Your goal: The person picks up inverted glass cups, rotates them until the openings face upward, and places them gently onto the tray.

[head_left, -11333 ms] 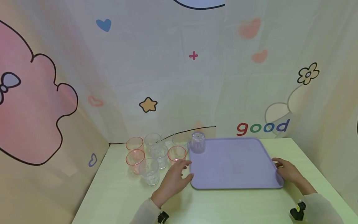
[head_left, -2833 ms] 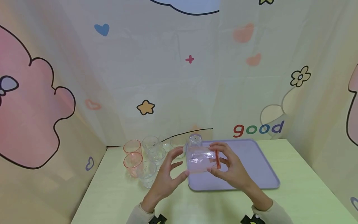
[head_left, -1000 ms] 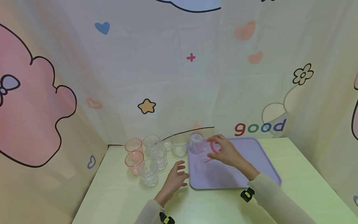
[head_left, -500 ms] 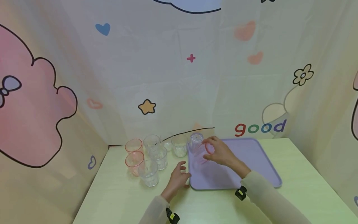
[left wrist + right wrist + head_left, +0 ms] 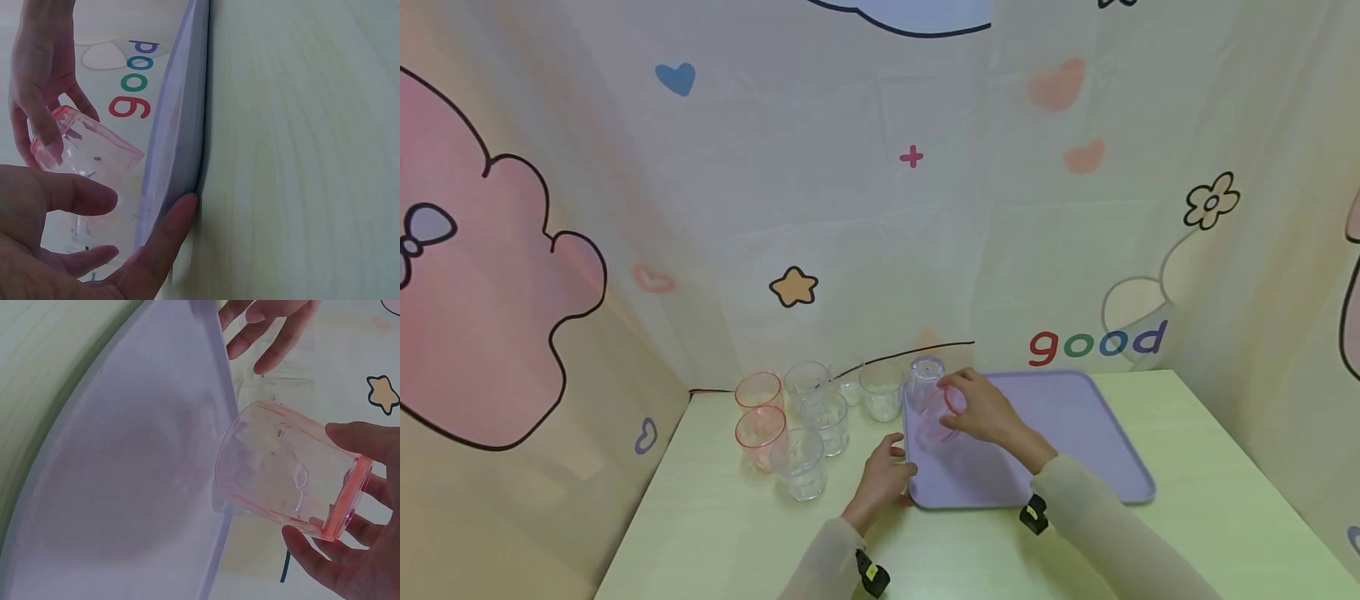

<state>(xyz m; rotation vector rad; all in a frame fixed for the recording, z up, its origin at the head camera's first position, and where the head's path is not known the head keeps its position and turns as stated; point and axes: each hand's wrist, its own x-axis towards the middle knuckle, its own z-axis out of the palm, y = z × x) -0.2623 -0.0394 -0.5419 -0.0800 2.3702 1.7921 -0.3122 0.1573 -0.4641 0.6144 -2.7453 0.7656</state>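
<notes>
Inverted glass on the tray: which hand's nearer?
Right. The right hand is just right of the inverted glass, gripping a pink glass; the left hand is farther, at the tray's left edge.

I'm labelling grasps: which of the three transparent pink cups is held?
The pink cup in the right hand, tilted over the lavender rectangular tray; the other two stand upright on the pale table.

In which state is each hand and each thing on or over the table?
Right hand: holds a pink cup
Held cup: tilted, mouth turned away from the palm
Left hand: fingers at tray edge
Tray: flat
Cup on tray: upside down
Two pink cups: upright
Five clear cups: upright
</notes>
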